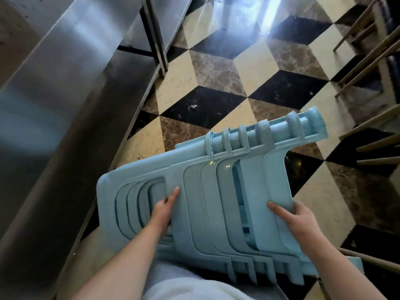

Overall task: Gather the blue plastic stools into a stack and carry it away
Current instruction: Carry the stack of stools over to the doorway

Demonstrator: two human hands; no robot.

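Stools [216,202], already nested and tipped sideways, are carried with the left hand [164,210] gripping a leg opening, right hand [296,217] clasping the end; next, walk clear of the chairs [372,68].

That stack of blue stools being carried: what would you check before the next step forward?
1. Stools nested together: the stack of blue stools lies sideways, nested. Ok.
2. Left hand grip: fingers hooked into a leg opening. Ok.
3. Right hand grip: curled round the outermost stool's edge. Ok.
4. Tiled floor ahead: bare. Ok.
5. Metal counter on the left: close. Cannot tell.
6. Wooden chair legs on the right: close. Cannot tell.
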